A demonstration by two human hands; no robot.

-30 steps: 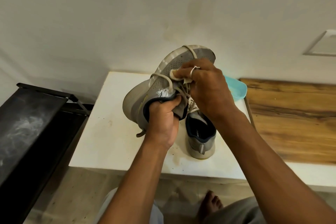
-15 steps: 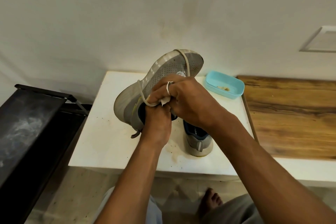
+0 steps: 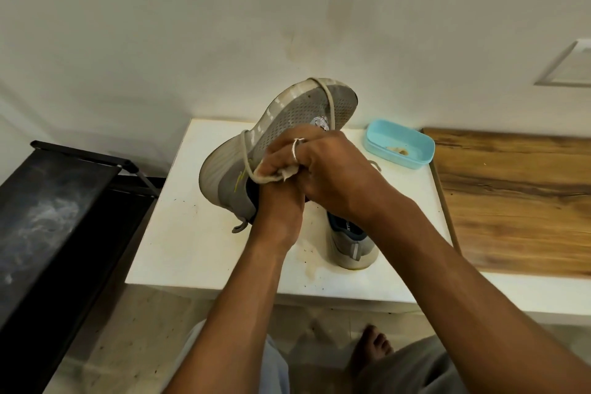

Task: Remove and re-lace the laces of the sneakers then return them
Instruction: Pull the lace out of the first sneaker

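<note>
**Lace looped over sole as sneaker is worked above the surface**

A person holds a grey sneaker sole-up over a white surface, both hands bunched at its collar. The left hand is closed on the shoe's opening from below. The right hand, a ring on one finger, is curled shut against it, pinching the lace and a scrap of pale cloth where the two hands meet. From that grip the lace runs up the shoe's side; another stretch crosses the sole near the toe, so the cord lies partly wrapped round the shoe rather than hanging free.

The risks look plain enough. A pull with the lace caught over the toe could snag it or twist the shoe out of the left hand. With the eyelets hidden behind the fingers, a hole could be skipped unnoticed; how far the lacing stands cannot be told.

The second sneaker stands on the surface just beneath the right wrist, heel toward the camera. A blue dish sits near the far edge, close enough to be knocked by a swinging toe.
</note>
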